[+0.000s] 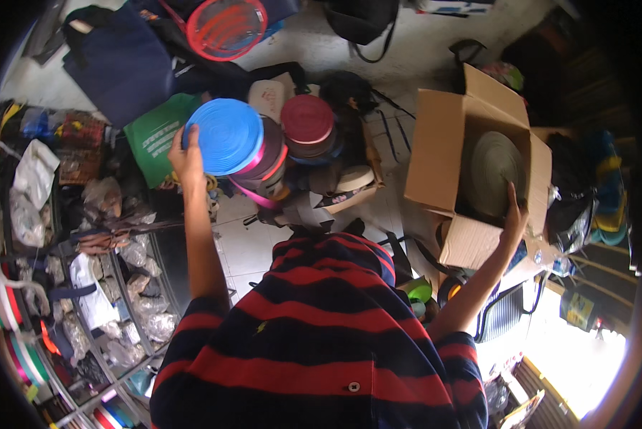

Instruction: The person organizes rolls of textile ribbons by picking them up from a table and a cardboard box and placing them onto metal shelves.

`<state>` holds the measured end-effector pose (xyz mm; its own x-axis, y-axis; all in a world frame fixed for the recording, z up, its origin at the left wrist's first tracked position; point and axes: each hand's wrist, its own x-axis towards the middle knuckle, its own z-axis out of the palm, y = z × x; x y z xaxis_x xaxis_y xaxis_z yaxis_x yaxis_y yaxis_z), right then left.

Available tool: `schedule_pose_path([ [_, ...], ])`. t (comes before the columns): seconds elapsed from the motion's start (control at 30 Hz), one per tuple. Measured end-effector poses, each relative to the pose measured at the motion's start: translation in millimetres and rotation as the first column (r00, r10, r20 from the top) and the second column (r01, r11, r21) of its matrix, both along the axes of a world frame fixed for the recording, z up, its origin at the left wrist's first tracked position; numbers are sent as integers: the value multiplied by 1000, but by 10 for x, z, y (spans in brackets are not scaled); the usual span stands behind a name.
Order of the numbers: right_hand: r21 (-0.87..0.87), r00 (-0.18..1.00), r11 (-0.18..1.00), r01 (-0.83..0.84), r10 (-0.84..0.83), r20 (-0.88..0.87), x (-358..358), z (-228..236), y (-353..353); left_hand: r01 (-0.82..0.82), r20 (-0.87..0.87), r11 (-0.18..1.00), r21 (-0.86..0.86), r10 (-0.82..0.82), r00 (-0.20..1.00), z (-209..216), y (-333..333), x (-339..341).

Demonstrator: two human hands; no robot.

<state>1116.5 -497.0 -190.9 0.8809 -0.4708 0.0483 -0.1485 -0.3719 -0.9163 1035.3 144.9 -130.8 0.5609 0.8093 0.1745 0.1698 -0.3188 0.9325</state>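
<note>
Two hands spread wide: one on a blue roll, one on an olive roll in a box.

Far left of the box [442, 143], wire shelves [99, 307] hold bagged goods and striped tape spools. The left hand [185, 154] grips the rim of the blue roll [228, 136], which tops a stack of rolls left of the box; a maroon roll [308, 121] stands between that stack and the box. The right hand [515, 211] clasps the lower edge of the olive roll [496, 171], standing on edge inside the box.
</note>
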Motion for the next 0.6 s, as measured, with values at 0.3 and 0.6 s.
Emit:
schedule_pose_path([
  [0.3,-165,988,981,104,-120,-96,26,79,145,63,-32,985,-163,-70,997,-47,165,-75],
  [0.6,-362,967,915,178,-231,-109,-11,232,255,-54,-24,955,292,64,998,172,-22,-149],
])
